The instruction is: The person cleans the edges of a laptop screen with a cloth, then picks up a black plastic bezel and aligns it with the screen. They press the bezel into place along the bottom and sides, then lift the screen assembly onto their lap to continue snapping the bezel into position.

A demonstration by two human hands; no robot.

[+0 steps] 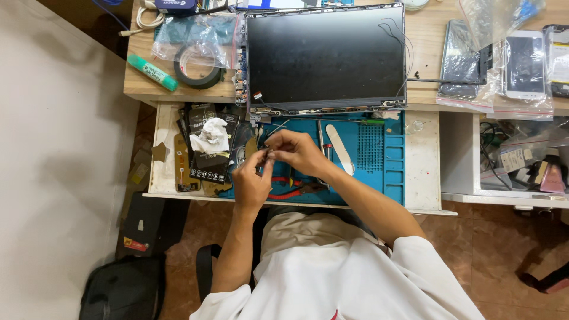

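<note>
My left hand (pixel 252 181) and my right hand (pixel 296 151) meet over the blue work mat (pixel 379 160), fingertips pinched together on a tiny part (pixel 268 155) too small to identify. Under my right forearm lie red-handled pliers (pixel 290 191). A white flat pry tool (pixel 339 148) and a thin metal tool (pixel 320 137) rest on the mat just right of my hands. A bare laptop screen panel (pixel 326 56) lies flat on the wooden desk beyond the mat.
A crumpled white tissue (pixel 210 136) sits on dark packets left of the mat. A black tape roll (pixel 198 66), a green tube (pixel 153 72) and bagged phones (pixel 524 62) lie on the desk. An open drawer (pixel 521 163) of clutter is at right. Black bags (pixel 127 287) sit on the floor.
</note>
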